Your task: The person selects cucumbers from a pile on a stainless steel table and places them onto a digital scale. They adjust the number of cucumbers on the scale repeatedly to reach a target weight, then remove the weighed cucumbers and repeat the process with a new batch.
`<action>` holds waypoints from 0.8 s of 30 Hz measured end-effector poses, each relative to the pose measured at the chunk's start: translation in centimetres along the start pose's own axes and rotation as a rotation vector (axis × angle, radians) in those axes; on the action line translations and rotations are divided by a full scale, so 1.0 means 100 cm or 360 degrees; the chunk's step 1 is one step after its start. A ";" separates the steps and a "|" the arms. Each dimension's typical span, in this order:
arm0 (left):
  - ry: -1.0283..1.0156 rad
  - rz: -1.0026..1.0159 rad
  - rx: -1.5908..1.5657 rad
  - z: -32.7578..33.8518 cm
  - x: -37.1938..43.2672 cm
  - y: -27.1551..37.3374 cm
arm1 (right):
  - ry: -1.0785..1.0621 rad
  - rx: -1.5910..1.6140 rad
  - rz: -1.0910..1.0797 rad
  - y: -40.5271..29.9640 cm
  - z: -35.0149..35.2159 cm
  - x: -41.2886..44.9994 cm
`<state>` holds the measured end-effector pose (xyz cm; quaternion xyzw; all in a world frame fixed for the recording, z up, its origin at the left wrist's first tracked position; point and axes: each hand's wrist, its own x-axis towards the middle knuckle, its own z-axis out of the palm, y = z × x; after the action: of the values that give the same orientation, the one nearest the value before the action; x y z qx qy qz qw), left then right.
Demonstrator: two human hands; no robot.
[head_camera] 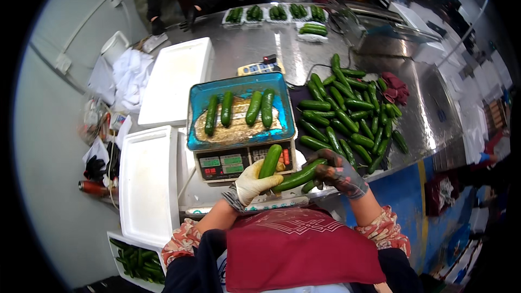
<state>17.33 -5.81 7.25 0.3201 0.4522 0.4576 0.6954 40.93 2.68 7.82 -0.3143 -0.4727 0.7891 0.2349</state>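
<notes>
My left hand (pixel 249 187), in a pale work glove, grips a small cucumber (pixel 270 161) that points up and away from me. A second cucumber (pixel 299 176) lies slantwise between both hands, its near end at my left fingers. My right hand (pixel 344 175), in a dark patterned glove, closes on its other end. Below it, part of another cucumber (pixel 308 187) shows; whether a hand holds it I cannot tell. Just beyond my hands stands a digital scale (pixel 222 165) with a worn blue tray (pixel 194 103). Several cucumbers (pixel 253 108) lie side by side on that tray.
A large cucumber pile (pixel 346 120) covers a dark cloth on the right, beside a maroon rag (pixel 395 88). White foam boxes (pixel 146 187) stand left. Packed cucumber trays (pixel 278 13) line the steel table's (pixel 240 44) far edge. A foam box of cucumbers (pixel 140 262) sits lower left. Co-workers stand beyond.
</notes>
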 end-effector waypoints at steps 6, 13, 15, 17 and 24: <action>0.0148 0.0206 -0.0353 -0.033 -0.020 -0.013 | 0.0164 0.0432 -0.0277 0.006 -0.014 0.034; 0.0299 0.0454 -0.0470 -0.031 -0.067 -0.017 | -0.0058 -0.0714 -0.0786 -0.001 0.040 0.131; 0.0336 0.0524 -0.0497 -0.029 -0.081 -0.018 | -0.0005 -0.1474 -0.1340 -0.003 0.057 0.163; 0.0444 0.0601 -0.0374 -0.026 -0.093 -0.021 | 0.0001 -0.1551 -0.1253 0.004 0.069 0.187; 0.0872 0.0698 -0.0143 -0.015 -0.129 -0.020 | -0.0096 -0.3108 -0.0953 0.022 0.102 0.198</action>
<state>14.45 -18.48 9.32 0.2442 0.5220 0.6842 0.4469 19.73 8.81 4.07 -0.2175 -0.9744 -0.0243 0.0517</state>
